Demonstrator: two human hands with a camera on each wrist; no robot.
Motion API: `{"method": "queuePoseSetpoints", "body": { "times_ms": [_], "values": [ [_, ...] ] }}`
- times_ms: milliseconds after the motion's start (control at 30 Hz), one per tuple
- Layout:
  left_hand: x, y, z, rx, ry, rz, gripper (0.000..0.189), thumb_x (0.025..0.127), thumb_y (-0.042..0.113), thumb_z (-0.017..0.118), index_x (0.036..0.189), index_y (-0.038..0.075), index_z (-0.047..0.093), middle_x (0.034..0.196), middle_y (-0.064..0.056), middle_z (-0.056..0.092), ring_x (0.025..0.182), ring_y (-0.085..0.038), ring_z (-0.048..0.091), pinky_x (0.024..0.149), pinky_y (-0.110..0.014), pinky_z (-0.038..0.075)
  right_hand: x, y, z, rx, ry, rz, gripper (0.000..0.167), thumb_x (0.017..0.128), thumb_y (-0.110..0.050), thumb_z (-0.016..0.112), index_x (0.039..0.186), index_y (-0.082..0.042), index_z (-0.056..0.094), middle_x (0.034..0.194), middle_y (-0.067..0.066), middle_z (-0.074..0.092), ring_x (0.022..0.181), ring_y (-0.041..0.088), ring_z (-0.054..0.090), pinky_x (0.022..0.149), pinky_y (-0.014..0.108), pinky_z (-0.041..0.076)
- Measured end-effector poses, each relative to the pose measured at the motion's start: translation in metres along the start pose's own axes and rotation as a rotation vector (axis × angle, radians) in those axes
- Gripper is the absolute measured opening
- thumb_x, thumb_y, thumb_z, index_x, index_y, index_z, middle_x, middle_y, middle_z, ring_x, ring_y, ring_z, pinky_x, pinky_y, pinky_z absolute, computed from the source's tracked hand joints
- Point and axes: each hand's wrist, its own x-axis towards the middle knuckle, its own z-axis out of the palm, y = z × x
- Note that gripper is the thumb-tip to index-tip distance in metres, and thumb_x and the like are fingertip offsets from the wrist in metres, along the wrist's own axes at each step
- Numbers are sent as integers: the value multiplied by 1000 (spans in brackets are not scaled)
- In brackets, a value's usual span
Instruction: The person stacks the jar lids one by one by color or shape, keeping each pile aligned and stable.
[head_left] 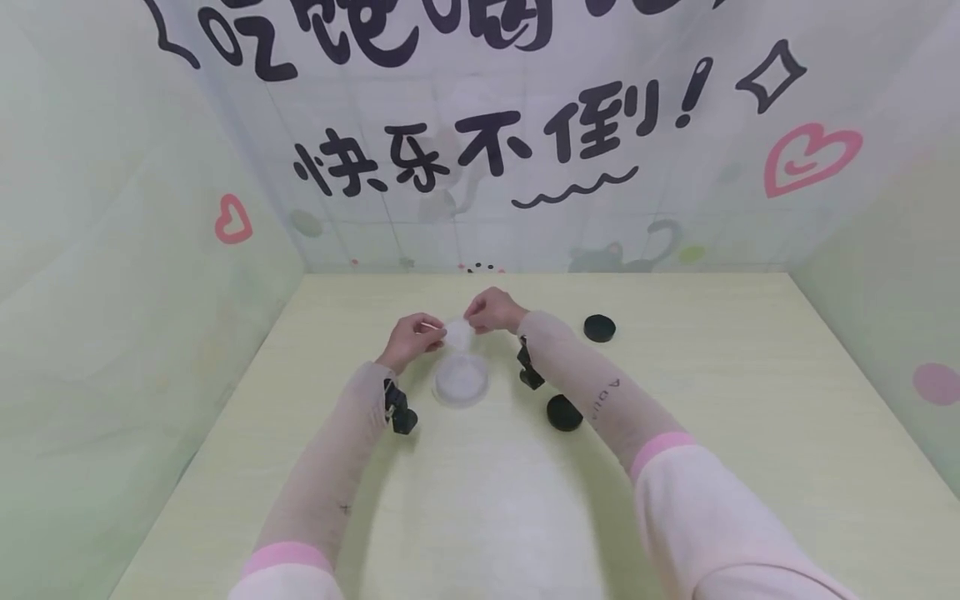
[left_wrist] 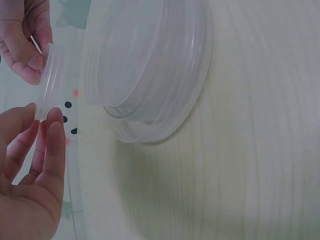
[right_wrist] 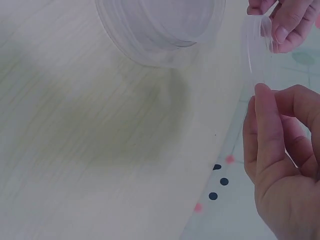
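Observation:
My left hand (head_left: pixel 411 340) and right hand (head_left: pixel 495 311) pinch opposite edges of a small round translucent plastic lid (head_left: pixel 457 335), held on edge between their fingertips. Its ridged rim shows in the left wrist view, where the thumb and fingers of the left hand (left_wrist: pixel 35 170) grip the lower end. From the right wrist, my right hand (right_wrist: pixel 287 145) pinches the near end of the lid. Just in front of both hands, a translucent round container (head_left: pixel 461 382) sits on the table, a smaller clear round piece (left_wrist: pixel 132 55) standing on a wider rim.
Two black round discs lie to the right: one farther back (head_left: pixel 599 328), the other (head_left: pixel 564 412) beside the right forearm and partly covered by it. The pale wooden table (head_left: pixel 480 517) is bounded by printed cloth (head_left: pixel 480 225) at the back and sides.

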Motion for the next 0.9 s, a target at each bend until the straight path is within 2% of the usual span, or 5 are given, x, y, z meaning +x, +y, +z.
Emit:
{"method": "queuePoseSetpoints", "body": {
  "times_ms": [267,700,900],
  "values": [
    [-5,-2,0,65,-33,-23,20,83,6,60,101,-1,57,89,-14,57,70,-13,60,68,-26,52,-5,5,4,20,-66,20,17,80,1,59,96,3,61,95,14,61,81,19,61,67,20,51],
    [-15,-1,-2,148,-82,2,20,82,5,60,101,-1,60,87,-11,59,68,-13,60,67,-26,52,-4,11,9,25,-145,9,18,80,0,60,97,3,62,94,13,62,78,18,60,68,22,51],
    [-17,-2,-2,164,-119,16,21,81,8,62,101,0,61,88,-11,59,70,-14,60,67,-26,52,-14,12,8,29,-187,-19,19,81,0,59,99,4,61,98,15,61,82,20,60,70,23,51]
  ]
}}
